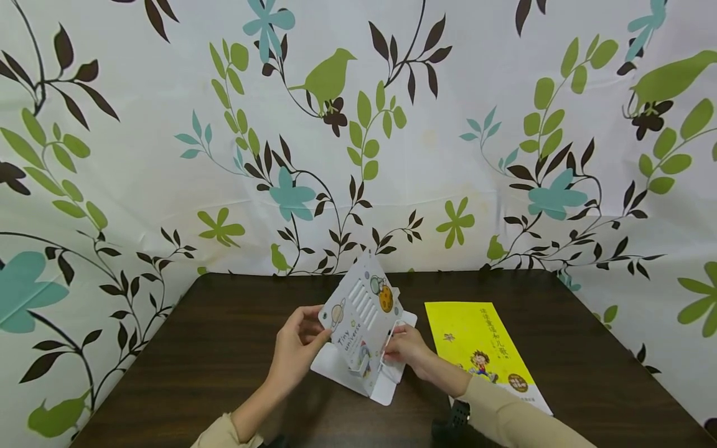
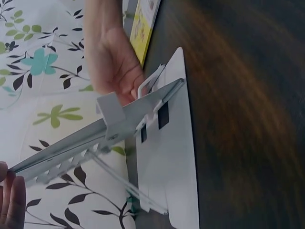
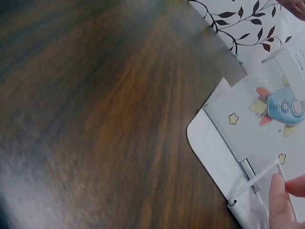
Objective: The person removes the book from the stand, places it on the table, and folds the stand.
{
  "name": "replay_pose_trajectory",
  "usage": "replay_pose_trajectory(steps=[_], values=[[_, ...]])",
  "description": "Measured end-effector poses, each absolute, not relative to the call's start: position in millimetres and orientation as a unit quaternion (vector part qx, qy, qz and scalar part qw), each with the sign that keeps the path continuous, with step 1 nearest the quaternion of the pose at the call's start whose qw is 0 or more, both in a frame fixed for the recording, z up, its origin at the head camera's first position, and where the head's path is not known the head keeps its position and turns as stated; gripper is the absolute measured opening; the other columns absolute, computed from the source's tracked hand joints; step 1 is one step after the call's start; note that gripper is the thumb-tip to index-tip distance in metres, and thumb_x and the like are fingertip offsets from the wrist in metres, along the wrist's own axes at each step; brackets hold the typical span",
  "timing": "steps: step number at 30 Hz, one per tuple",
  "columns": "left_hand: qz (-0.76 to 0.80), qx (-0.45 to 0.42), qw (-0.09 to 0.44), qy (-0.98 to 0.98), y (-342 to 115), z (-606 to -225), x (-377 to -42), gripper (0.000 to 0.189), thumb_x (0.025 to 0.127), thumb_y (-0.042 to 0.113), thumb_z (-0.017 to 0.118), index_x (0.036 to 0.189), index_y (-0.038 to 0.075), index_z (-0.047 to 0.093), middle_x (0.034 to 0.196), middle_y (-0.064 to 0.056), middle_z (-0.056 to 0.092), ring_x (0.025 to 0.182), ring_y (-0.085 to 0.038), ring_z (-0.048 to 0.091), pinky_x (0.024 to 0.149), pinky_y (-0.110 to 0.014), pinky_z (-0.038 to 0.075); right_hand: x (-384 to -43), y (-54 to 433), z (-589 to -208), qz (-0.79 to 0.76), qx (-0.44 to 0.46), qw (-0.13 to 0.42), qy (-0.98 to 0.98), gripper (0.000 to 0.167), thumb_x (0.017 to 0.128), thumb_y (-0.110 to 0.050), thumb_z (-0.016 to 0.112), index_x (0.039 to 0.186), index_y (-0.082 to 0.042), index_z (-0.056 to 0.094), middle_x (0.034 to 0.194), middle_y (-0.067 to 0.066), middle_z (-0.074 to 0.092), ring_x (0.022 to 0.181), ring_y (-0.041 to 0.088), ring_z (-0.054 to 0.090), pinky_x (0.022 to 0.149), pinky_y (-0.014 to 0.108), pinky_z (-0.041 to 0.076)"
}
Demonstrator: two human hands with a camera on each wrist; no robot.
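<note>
A white book stand (image 1: pixel 358 311) with space drawings and the words "Tiny universe" stands tilted up on its flat base (image 2: pixel 171 176) in the middle of the table. My left hand (image 1: pixel 302 342) holds the panel's left edge between thumb and fingers. On the other side, my right hand (image 1: pixel 411 348) pinches a thin white wire arm (image 3: pixel 257 180) near the panel's lower edge. Seen from the left wrist, the panel leans up from the base, with a wire prop (image 2: pixel 128 183) behind it and a small white ledge clip (image 2: pixel 111 112) sticking out.
A yellow book (image 1: pixel 482 348) with a cartoon child on its cover lies flat to the right, partly under the right forearm. The dark wooden table (image 1: pixel 224 348) ends at a wall covering (image 1: pixel 426 155) printed with leaves and birds.
</note>
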State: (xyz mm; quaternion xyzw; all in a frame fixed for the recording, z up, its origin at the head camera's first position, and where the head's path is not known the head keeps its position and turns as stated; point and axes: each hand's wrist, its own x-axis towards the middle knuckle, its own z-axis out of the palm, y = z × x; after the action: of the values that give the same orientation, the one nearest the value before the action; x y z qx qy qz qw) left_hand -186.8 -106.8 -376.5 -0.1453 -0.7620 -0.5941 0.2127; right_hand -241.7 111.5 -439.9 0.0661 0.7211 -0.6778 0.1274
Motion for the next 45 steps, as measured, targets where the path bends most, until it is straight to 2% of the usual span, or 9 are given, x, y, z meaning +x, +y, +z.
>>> replay_pose_trajectory(steps=[10, 20, 29, 37, 45], values=[[-0.631, -0.149, 0.219, -0.729, -91, -385, -174, 0.036, 0.073, -0.004, 0.070, 0.106, 0.001, 0.058, 0.096, -0.010, 0.059, 0.073, -0.009, 0.060, 0.060, -0.023, 0.052, -251, 122, -440, -0.645, 0.052, 0.147, 0.748, 0.043, 0.077, 0.003, 0.061, 0.115, 0.006, 0.039, 0.098, 0.019, 0.057, 0.067, 0.018, 0.057, 0.064, 0.029, 0.053], [-0.645, -0.157, 0.230, -0.712, -77, -387, -169, 0.034, 0.073, -0.004, 0.071, 0.104, -0.001, 0.058, 0.095, -0.011, 0.059, 0.073, -0.008, 0.060, 0.060, -0.022, 0.052, -260, 130, -436, -0.609, 0.027, 0.152, 0.778, 0.040, 0.079, 0.003, 0.062, 0.114, 0.006, 0.044, 0.092, 0.016, 0.057, 0.067, 0.018, 0.056, 0.065, 0.031, 0.054], [-0.660, -0.157, 0.236, -0.696, -65, -390, -166, 0.031, 0.074, -0.005, 0.070, 0.102, -0.002, 0.056, 0.091, -0.012, 0.058, 0.074, -0.009, 0.060, 0.061, -0.023, 0.052, -267, 138, -435, -0.602, 0.002, 0.167, 0.781, 0.041, 0.080, 0.002, 0.062, 0.117, 0.006, 0.045, 0.094, 0.015, 0.057, 0.071, 0.019, 0.057, 0.065, 0.031, 0.053], [-0.673, -0.151, 0.209, -0.694, -60, -390, -164, 0.030, 0.075, -0.003, 0.069, 0.100, -0.003, 0.054, 0.092, -0.013, 0.058, 0.075, -0.009, 0.061, 0.063, -0.023, 0.052, -270, 143, -439, -0.596, -0.020, 0.176, 0.783, 0.041, 0.081, 0.001, 0.060, 0.118, 0.008, 0.044, 0.093, 0.016, 0.056, 0.071, 0.019, 0.056, 0.067, 0.031, 0.053], [-0.671, -0.158, 0.216, -0.691, -61, -392, -165, 0.032, 0.074, -0.005, 0.069, 0.101, -0.002, 0.054, 0.093, -0.012, 0.058, 0.074, -0.009, 0.060, 0.061, -0.024, 0.052, -271, 144, -440, -0.597, -0.035, 0.177, 0.781, 0.044, 0.081, -0.001, 0.060, 0.120, 0.008, 0.043, 0.093, 0.015, 0.056, 0.071, 0.018, 0.057, 0.068, 0.031, 0.053]])
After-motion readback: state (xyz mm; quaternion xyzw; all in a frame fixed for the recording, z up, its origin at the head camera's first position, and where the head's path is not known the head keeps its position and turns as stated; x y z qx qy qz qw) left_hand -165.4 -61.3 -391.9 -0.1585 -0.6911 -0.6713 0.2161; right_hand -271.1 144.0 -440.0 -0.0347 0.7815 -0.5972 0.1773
